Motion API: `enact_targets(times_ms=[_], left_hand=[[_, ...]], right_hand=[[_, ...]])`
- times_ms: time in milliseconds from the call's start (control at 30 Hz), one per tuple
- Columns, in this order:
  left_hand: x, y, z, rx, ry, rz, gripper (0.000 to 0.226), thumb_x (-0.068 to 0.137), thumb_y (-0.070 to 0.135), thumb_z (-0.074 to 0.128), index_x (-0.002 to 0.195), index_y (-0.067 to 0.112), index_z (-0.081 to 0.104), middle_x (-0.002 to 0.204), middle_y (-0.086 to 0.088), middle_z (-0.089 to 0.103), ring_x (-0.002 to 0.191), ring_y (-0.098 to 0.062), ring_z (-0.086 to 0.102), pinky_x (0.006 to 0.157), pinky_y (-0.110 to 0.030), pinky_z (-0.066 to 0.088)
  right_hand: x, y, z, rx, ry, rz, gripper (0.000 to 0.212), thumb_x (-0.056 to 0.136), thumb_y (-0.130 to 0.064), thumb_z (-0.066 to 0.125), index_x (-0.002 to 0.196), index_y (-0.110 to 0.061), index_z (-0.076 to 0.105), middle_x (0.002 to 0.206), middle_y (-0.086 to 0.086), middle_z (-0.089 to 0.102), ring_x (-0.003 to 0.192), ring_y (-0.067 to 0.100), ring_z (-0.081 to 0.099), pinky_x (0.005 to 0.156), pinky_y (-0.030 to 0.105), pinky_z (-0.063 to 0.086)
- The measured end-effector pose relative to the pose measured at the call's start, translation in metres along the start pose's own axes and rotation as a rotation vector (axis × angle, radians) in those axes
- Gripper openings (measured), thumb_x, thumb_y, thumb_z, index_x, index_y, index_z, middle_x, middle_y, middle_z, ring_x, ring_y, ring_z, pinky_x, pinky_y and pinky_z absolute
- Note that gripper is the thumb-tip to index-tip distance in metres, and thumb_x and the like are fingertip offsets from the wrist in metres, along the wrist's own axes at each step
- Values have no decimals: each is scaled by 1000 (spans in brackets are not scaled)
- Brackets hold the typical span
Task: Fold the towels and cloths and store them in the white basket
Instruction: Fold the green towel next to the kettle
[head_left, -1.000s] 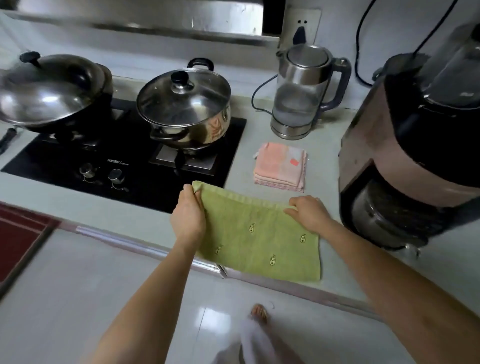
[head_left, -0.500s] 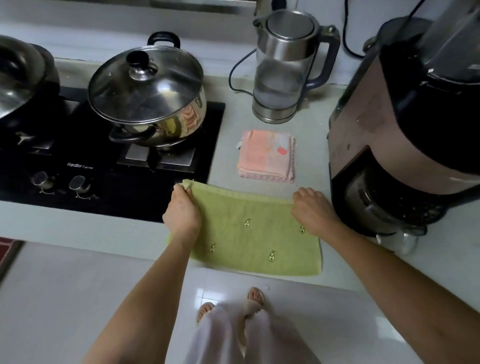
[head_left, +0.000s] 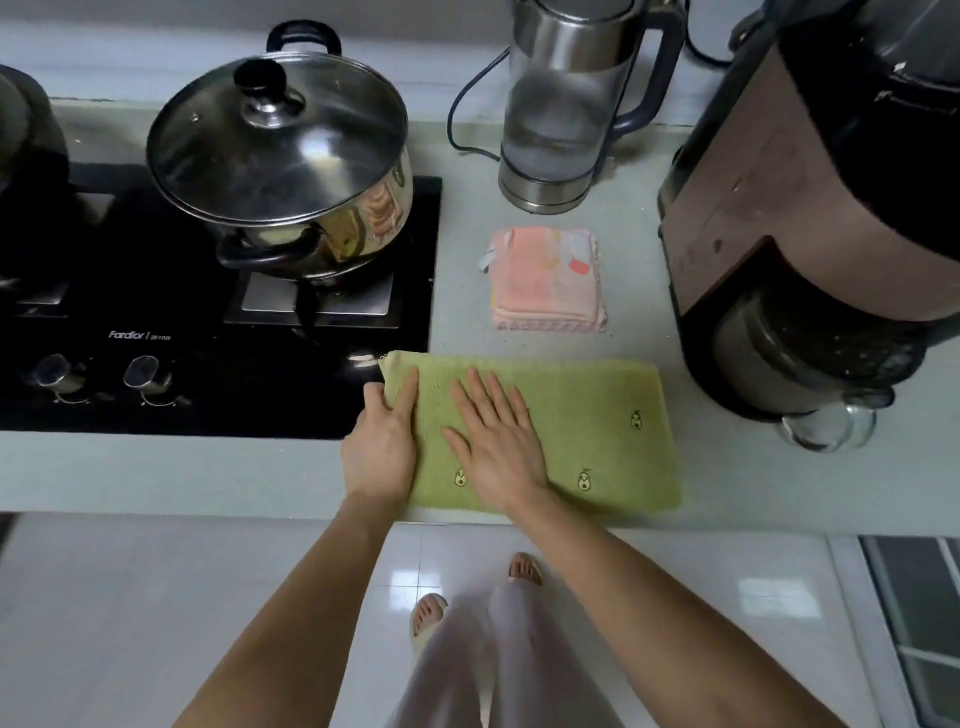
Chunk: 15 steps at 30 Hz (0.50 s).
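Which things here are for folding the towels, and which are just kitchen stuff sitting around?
For the job:
green towel, flat on the counter
folded pink cloth
left hand at the towel's left edge
right hand pressing flat on it

Just sitting there:
lidded pot on the stove
kettle
big brown appliance

The white basket isn't in view.

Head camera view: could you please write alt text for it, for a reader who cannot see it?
Both hands, left hand and right hand, press flat on a green towel on a kitchen counter. A folded pink cloth lies behind it, between a lidded pot and a coffee machine.
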<state>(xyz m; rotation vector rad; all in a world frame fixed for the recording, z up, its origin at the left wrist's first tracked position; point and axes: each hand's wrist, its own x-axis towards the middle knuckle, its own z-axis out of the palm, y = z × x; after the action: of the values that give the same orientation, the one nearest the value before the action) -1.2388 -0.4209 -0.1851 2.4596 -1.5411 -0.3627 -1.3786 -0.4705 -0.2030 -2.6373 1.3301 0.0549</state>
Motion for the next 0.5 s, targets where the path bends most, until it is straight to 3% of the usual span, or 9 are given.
enact_targets(times_ms=[67, 200, 300, 367, 500], left_hand=[[7, -1, 2, 139, -35, 9, 61, 97, 13, 37, 151, 23, 11, 117, -12, 35, 71, -25, 49, 59, -37, 43], [14, 0, 1, 200, -68, -7, 69, 93, 1, 29, 152, 15, -3, 126, -18, 34, 63, -24, 45, 55, -35, 38], [14, -2, -1, 167, -93, 13, 70, 92, 1, 30, 152, 16, -3, 134, -20, 31, 62, -25, 45, 55, -35, 37], [15, -3, -5, 112, -104, 5, 68, 93, 3, 30, 152, 20, 1, 137, -20, 31, 63, -27, 46, 57, -35, 38], [11, -9, -13, -87, -94, 5, 59, 100, 20, 32, 152, 28, 6, 130, -14, 38, 72, -35, 52, 65, -39, 40]], right_hand=[[6, 21, -1, -35, -17, 8, 63, 96, -53, 7, 152, -24, 6, 158, -4, -4, 148, 17, -1, 117, 35, -9], [-13, 87, -3, -34, 67, 255, 64, 96, -53, 7, 152, -24, 10, 159, 2, 4, 147, 21, 3, 117, 33, -6], [-29, 110, -7, -9, 19, 423, 67, 94, -55, 4, 153, -22, 6, 160, 9, 3, 147, 24, 1, 118, 35, -3], [-29, 103, -12, 15, -2, 489, 62, 99, -51, 12, 153, -21, 3, 160, 11, -1, 147, 26, -2, 118, 37, -4], [-31, 46, -13, 90, 117, 325, 60, 98, -43, 14, 151, -16, 21, 158, 10, 13, 147, 28, 10, 118, 43, 3]])
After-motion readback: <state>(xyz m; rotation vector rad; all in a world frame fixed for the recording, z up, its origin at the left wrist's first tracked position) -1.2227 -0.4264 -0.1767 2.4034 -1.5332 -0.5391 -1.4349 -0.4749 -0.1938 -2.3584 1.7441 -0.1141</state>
